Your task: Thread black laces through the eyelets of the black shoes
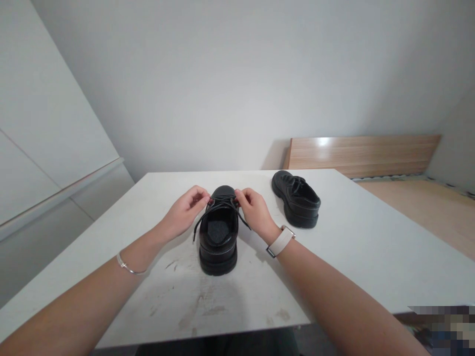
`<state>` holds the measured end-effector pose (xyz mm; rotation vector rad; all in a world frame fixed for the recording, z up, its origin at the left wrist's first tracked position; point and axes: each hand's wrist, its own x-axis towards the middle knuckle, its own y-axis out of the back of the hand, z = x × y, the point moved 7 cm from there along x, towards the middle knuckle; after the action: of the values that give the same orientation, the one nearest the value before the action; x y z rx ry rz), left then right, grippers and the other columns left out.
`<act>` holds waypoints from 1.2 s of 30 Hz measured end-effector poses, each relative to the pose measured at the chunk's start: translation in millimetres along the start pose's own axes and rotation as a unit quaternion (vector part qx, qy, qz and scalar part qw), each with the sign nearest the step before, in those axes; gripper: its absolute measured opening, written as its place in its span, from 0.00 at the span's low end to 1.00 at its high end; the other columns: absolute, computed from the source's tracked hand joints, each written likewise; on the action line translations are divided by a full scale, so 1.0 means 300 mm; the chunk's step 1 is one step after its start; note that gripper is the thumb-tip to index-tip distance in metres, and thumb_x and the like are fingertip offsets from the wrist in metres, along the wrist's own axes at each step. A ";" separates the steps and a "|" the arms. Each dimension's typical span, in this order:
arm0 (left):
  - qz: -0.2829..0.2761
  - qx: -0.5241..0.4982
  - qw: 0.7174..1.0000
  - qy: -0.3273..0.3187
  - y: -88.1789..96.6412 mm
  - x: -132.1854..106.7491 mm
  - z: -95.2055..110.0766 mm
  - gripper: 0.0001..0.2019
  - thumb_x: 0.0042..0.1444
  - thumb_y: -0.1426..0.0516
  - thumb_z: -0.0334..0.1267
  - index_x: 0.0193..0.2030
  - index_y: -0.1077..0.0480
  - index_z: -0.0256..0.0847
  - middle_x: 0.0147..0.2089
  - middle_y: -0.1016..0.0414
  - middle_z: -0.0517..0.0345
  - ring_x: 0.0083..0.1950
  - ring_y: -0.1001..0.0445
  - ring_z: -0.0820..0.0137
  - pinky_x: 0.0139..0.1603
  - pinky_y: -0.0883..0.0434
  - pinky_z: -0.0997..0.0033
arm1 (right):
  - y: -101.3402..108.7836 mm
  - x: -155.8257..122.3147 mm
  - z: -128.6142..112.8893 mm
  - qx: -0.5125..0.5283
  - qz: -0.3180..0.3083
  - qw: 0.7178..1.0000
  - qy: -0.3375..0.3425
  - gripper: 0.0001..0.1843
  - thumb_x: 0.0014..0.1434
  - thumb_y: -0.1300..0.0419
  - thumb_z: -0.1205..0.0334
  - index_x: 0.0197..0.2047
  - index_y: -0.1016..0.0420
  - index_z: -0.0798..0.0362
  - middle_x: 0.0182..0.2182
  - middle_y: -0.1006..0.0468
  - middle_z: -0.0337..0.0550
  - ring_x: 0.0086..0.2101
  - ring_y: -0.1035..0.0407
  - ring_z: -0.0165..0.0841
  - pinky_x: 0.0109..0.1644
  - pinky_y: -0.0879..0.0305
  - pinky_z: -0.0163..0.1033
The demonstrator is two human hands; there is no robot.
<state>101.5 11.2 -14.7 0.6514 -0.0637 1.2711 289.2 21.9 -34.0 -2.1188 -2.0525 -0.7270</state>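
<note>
A black lace-up shoe (218,252) stands upright on the white table, its heel toward me and its toe pointing away. Black shoelaces (218,203) cross over its tongue, and the loose ends hang down on both sides of the opening. On the shoe's left, my left hand (188,207) pinches a part of the lace between thumb and fingers. My right hand (253,207) is closed on the lace at the shoe's right side, with a lace end trailing below it. The fingertips partly hide where the lace is gripped.
A second black shoe (299,200), with its laces tied, stands at the back right of the table (156,301). Brown smudges mark the near tabletop. Behind is a grey wall; a wooden headboard (363,154) is at the right and a white cabinet (44,133) at the left.
</note>
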 end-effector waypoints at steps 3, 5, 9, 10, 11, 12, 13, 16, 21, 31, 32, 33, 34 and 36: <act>0.025 -0.021 0.999 0.006 0.013 -0.002 -0.001 0.10 0.63 0.43 0.45 0.39 0.35 0.41 0.35 0.32 0.61 0.37 0.32 0.70 0.41 0.35 0.70 | 0.008 0.000 -0.003 0.027 0.013 1.000 -0.002 0.23 0.63 0.47 0.40 0.29 0.32 0.52 0.23 0.31 0.38 0.27 0.37 0.31 0.33 0.42 0.38; 0.034 -0.050 0.998 0.019 0.020 -0.002 -0.009 0.10 0.60 0.40 0.44 0.41 0.34 0.41 0.37 0.32 0.61 0.39 0.32 0.71 0.42 0.36 0.70 | 0.012 0.002 -0.005 0.045 0.022 0.999 -0.003 0.24 0.60 0.44 0.39 0.28 0.33 0.52 0.22 0.33 0.36 0.25 0.40 0.30 0.31 0.44 0.37; 0.019 -0.075 0.996 0.053 0.020 0.000 -0.039 0.18 0.55 0.36 0.45 0.47 0.32 0.41 0.42 0.30 0.58 0.45 0.31 0.67 0.47 0.35 0.67 | -0.006 0.008 0.004 0.093 -0.012 0.995 -0.020 0.24 0.56 0.41 0.38 0.30 0.33 0.52 0.22 0.34 0.34 0.23 0.43 0.28 0.28 0.47 0.36; 0.005 -0.073 0.995 0.068 0.015 0.000 -0.050 0.17 0.55 0.36 0.46 0.47 0.31 0.40 0.42 0.29 0.57 0.45 0.30 0.66 0.47 0.35 0.67 | -0.014 0.008 0.006 0.105 -0.031 0.994 -0.024 0.24 0.55 0.40 0.38 0.30 0.33 0.52 0.22 0.34 0.34 0.23 0.42 0.28 0.28 0.47 0.36; -0.010 -0.070 0.994 0.083 0.008 -0.001 -0.059 0.16 0.56 0.37 0.48 0.44 0.30 0.39 0.40 0.28 0.57 0.43 0.30 0.67 0.45 0.35 0.67 | -0.023 0.008 0.008 0.111 -0.051 0.992 -0.025 0.23 0.55 0.39 0.39 0.30 0.33 0.52 0.23 0.34 0.33 0.24 0.42 0.28 0.28 0.46 0.36; -0.022 -0.067 0.993 0.095 0.003 -0.002 -0.067 0.16 0.56 0.37 0.49 0.40 0.29 0.39 0.37 0.28 0.58 0.41 0.31 0.67 0.44 0.36 0.67 | -0.029 0.008 0.008 0.112 -0.069 0.991 -0.024 0.22 0.55 0.39 0.40 0.29 0.33 0.52 0.23 0.34 0.33 0.24 0.42 0.28 0.29 0.45 0.36; -0.027 -0.066 0.992 0.100 0.002 -0.002 -0.070 0.15 0.57 0.38 0.50 0.37 0.29 0.38 0.35 0.29 0.59 0.38 0.31 0.68 0.42 0.36 0.67 | -0.033 0.008 0.007 0.110 -0.081 0.990 -0.019 0.22 0.55 0.39 0.41 0.28 0.34 0.52 0.22 0.35 0.33 0.25 0.42 0.28 0.30 0.45 0.36; 0.006 -0.102 0.992 0.079 0.015 0.002 -0.061 0.14 0.58 0.38 0.49 0.36 0.28 0.39 0.35 0.26 0.58 0.40 0.29 0.69 0.46 0.34 0.66 | -0.021 0.010 0.001 0.111 -0.070 0.991 -0.001 0.22 0.57 0.40 0.41 0.26 0.34 0.52 0.22 0.35 0.34 0.26 0.40 0.29 0.33 0.43 0.37; 0.083 -0.240 0.966 0.051 0.044 0.005 -0.045 0.12 0.59 0.37 0.46 0.35 0.30 0.40 0.32 0.24 0.59 0.40 0.24 0.67 0.54 0.29 0.59 | 0.016 0.013 -0.017 0.151 -0.015 0.988 0.003 0.24 0.56 0.39 0.38 0.26 0.33 0.52 0.24 0.30 0.37 0.29 0.37 0.30 0.37 0.39 0.38; 0.235 0.061 0.969 -0.040 0.132 -0.031 0.051 0.07 0.54 0.36 0.42 0.34 0.23 0.41 0.33 0.22 0.58 0.33 0.26 0.70 0.35 0.29 0.71 | 0.068 0.002 -0.061 0.280 0.077 0.957 0.007 0.22 0.52 0.31 0.45 0.36 0.36 0.49 0.17 0.44 0.24 0.19 0.52 0.23 0.24 0.54 0.33; 0.238 0.086 0.966 -0.055 0.130 -0.036 0.069 0.07 0.55 0.36 0.42 0.34 0.22 0.41 0.34 0.21 0.57 0.36 0.25 0.69 0.38 0.28 0.71 | 0.066 0.000 -0.065 0.292 0.074 0.954 0.004 0.22 0.52 0.31 0.46 0.38 0.37 0.49 0.17 0.46 0.23 0.18 0.54 0.23 0.23 0.56 0.32; 0.239 0.101 0.964 -0.062 0.128 -0.040 0.082 0.07 0.55 0.36 0.42 0.34 0.22 0.41 0.35 0.21 0.57 0.37 0.24 0.68 0.40 0.28 0.70 | 0.064 -0.003 -0.067 0.301 0.071 0.951 0.000 0.23 0.53 0.31 0.46 0.40 0.38 0.48 0.17 0.46 0.22 0.17 0.55 0.22 0.22 0.58 0.31; 0.239 0.108 0.963 -0.062 0.126 -0.043 0.089 0.07 0.55 0.36 0.42 0.34 0.22 0.41 0.35 0.20 0.56 0.37 0.24 0.68 0.40 0.28 0.70 | 0.063 -0.005 -0.069 0.308 0.066 0.949 -0.007 0.23 0.53 0.31 0.46 0.41 0.38 0.48 0.17 0.47 0.21 0.17 0.56 0.22 0.21 0.59 0.31; 0.236 0.107 0.964 -0.053 0.124 -0.044 0.093 0.07 0.55 0.36 0.43 0.34 0.23 0.41 0.34 0.20 0.57 0.35 0.25 0.68 0.38 0.28 0.70 | 0.059 -0.008 -0.073 0.318 0.056 0.946 -0.022 0.23 0.54 0.32 0.46 0.43 0.37 0.48 0.17 0.46 0.21 0.16 0.56 0.21 0.20 0.61 0.31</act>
<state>72.4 -8.5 18.3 0.9269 -0.1799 1.7167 300.7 9.7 -11.3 -1.8486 -1.8226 0.0182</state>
